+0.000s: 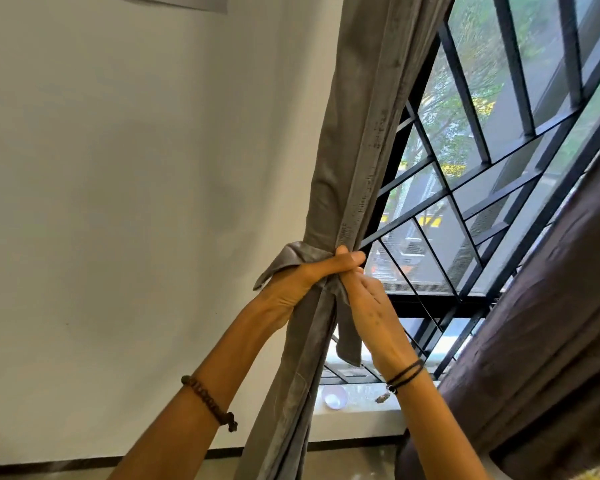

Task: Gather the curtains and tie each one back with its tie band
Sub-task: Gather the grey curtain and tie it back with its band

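A grey curtain (357, 140) hangs bunched at the left side of the window. A grey tie band (286, 256) of the same cloth wraps round it at mid-height. My left hand (309, 278) grips the bunched curtain and the band from the left, fingers curled across the front. My right hand (371, 299) holds the band's loose end just right of the curtain; that end (349, 341) hangs down below it. A dark brown curtain (548, 323) hangs at the right edge.
Black window bars (465, 188) run behind the curtains, with trees outside. A small white bowl (335, 396) and a small dark object (381, 398) sit on the white sill. A plain white wall (136, 202) fills the left.
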A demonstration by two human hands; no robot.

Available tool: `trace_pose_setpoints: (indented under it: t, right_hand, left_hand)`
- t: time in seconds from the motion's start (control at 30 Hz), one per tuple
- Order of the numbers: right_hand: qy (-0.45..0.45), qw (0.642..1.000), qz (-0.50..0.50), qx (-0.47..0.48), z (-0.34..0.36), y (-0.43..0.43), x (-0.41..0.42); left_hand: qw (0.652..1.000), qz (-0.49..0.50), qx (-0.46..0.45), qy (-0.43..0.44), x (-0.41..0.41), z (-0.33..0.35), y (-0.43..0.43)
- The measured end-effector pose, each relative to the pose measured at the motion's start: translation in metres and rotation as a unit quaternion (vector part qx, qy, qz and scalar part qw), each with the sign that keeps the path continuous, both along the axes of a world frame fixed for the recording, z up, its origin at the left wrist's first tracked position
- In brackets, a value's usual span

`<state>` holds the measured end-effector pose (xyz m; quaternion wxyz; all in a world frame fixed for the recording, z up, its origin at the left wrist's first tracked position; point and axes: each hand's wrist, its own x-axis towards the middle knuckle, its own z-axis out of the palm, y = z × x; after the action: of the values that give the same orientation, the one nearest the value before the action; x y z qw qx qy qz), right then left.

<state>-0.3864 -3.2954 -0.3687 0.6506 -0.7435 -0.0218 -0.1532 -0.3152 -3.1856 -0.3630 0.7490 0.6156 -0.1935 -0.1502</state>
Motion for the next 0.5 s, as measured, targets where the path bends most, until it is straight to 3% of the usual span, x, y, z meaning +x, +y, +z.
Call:
trace_pose_setpoints:
  t: [0.1, 0.27, 0.4, 0.5]
  right_hand:
    - [-0.054, 0.989, -0.046, -0.130, 0.000, -0.013, -0.006]
    - [-0.088, 0.991, -0.076, -0.066, 0.002, -0.032, -0.002]
    - [-0.093, 0.994, -0.022, -0.060, 0.003, -0.035, 0.023]
    - [-0.037, 0.995, 0.085, -0.024, 0.008, -0.030, 0.046]
  left_hand:
    - [0.999, 0.040, 0.001, 0.002, 0.006, -0.001, 0.004]
    - [0.999, 0.034, -0.023, 0.024, 0.013, -0.003, 0.014]
    - [0.989, -0.115, -0.095, 0.012, 0.016, -0.004, 0.019]
    - [0.948, -0.279, -0.154, -0.005, 0.011, -0.001, 0.016]
